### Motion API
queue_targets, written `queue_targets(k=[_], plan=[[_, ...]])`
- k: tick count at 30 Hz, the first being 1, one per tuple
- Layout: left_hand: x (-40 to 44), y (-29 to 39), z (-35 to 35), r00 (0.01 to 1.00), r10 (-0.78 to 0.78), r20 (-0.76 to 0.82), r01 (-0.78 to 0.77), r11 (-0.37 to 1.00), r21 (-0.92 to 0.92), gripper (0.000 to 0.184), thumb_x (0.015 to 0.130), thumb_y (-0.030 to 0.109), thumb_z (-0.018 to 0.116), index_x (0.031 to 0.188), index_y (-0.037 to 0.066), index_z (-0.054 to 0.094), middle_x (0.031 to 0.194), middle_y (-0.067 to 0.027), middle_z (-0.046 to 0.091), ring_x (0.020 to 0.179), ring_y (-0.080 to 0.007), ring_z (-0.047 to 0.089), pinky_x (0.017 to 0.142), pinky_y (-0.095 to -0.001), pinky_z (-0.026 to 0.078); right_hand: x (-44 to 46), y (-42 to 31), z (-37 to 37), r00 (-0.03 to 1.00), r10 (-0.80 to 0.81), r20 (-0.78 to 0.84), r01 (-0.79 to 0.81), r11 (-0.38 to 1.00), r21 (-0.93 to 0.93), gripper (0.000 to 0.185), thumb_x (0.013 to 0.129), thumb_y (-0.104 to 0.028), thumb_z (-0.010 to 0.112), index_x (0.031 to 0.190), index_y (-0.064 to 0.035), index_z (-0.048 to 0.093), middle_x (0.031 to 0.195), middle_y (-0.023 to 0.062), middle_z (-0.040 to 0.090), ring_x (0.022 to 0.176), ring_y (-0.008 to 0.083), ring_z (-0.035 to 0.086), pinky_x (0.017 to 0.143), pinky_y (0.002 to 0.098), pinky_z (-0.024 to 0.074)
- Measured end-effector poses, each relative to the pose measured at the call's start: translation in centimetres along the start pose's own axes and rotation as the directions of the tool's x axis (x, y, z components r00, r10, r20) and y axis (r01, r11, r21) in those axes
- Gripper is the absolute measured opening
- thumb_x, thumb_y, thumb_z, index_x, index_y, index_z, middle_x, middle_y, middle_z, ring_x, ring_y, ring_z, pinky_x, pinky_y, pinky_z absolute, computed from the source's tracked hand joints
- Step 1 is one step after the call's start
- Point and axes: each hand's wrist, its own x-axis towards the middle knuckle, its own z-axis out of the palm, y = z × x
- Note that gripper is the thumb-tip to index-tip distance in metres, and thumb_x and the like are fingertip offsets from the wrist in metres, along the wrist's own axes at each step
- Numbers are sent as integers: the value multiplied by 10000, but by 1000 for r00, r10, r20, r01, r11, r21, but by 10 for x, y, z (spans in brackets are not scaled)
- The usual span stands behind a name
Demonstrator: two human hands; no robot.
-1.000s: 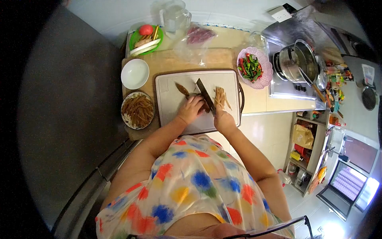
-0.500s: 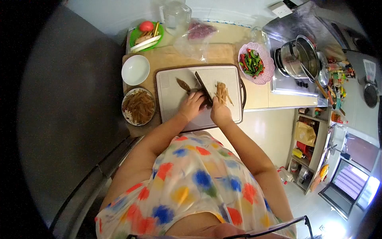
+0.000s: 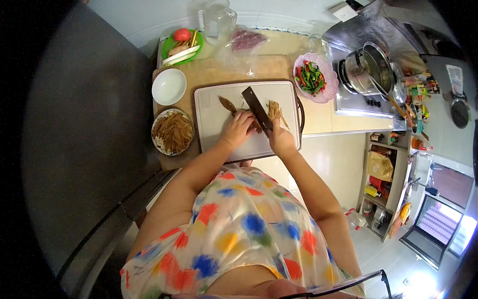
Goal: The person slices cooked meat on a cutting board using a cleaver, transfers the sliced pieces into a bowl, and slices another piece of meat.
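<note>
My right hand [image 3: 282, 141] is closed round the handle of a dark-bladed cleaver [image 3: 257, 106]. The blade lies tilted over the white cutting board [image 3: 211, 112], its broad side now showing. Beside it, my left hand [image 3: 239, 128] presses with bent fingers on a brown piece of food [image 3: 257, 126], mostly hidden under the fingers and blade; its exact kind is unclear. Another pointed brown piece [image 3: 228, 104] lies above my left hand. Right of the blade rests a small pile of light brown strips [image 3: 274, 110].
A bowl of brown shreds [image 3: 173, 132] and a white bowl [image 3: 169, 87] stand at the left. Peppers fill a pink plate [image 3: 331, 89] at the right, near a steel pot [image 3: 362, 74] on the stove. Behind the board lies a plastic bag of reddish food [image 3: 247, 41].
The cleaver has turned from nearly edge-on to leaning, showing its flat side, and my right hand has shifted slightly right and down. My left hand stays on the brown piece.
</note>
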Motion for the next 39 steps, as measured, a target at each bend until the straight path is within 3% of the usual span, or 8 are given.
queue_targets(k=[3,18,24,30,32,34,37,39], plan=[[0,-1,1,1000,8,-21,-7,999,33,433,760,241,702,1118,33,575,1205,-111,515,1191,-280,450,1045,-403,355,-3,-3,0,997,-63,-50,59,994,-87,359,876,-133,470,1189,16,376,734,249,639,673,398,652,601,489,522],[5,-1,-2,999,-45,-1,45,998,-52,369,747,245,716,1028,25,621,1147,-141,539,1127,-341,478,987,-410,414,18,-32,-23,987,-28,155,38,998,-59,311,814,-34,479,1109,9,392,815,276,642,763,428,653,668,504,527],[2,0,-2,999,-28,-42,30,998,48,369,718,233,713,1046,92,618,1182,-75,540,1128,-270,495,922,-366,475,25,-20,15,995,-88,-47,85,995,-58,338,826,-78,509,1131,-20,378,910,328,609,781,464,630,657,520,513],[3,2,-2,999,-18,-48,16,999,-31,371,722,195,713,1052,65,604,1168,-79,529,1131,-281,487,950,-366,451,14,-10,-9,991,-68,-118,102,943,315,728,841,-24,478,1455,25,91,1442,369,195,1265,461,374,793,430,527],[4,0,0,999,-34,-43,32,998,-56,375,724,199,714,1051,55,600,1163,-85,527,1138,-281,480,965,-367,437,10,-5,-3,996,-21,-87,36,985,167,653,852,-68,515,1407,12,181,1134,363,510,992,465,564,696,493,516],[3,3,-1,998,-38,-40,35,998,-61,383,722,202,716,1052,47,598,1162,-90,525,1145,-282,474,977,-369,427,6,-7,-5,1000,4,9,-5,998,70,578,857,-95,530,1351,15,250,899,319,621,802,459,623,635,526,501],[5,4,-8,999,-27,-44,25,998,-52,403,722,196,723,1064,33,587,1171,-105,521,1157,-294,465,1001,-383,407,4,3,10,985,-147,-92,145,989,-29,450,858,-127,543,1223,14,321,637,237,602,574,434,597,548,546,470],[6,5,-11,999,-27,-28,25,997,-78,421,730,181,729,1080,13,568,1182,-124,515,1166,-317,457,1033,-410,379,2,5,9,987,-153,-57,151,988,-39,391,845,-95,494,1193,17,356,710,248,624,612,419,621,549,522,492]])
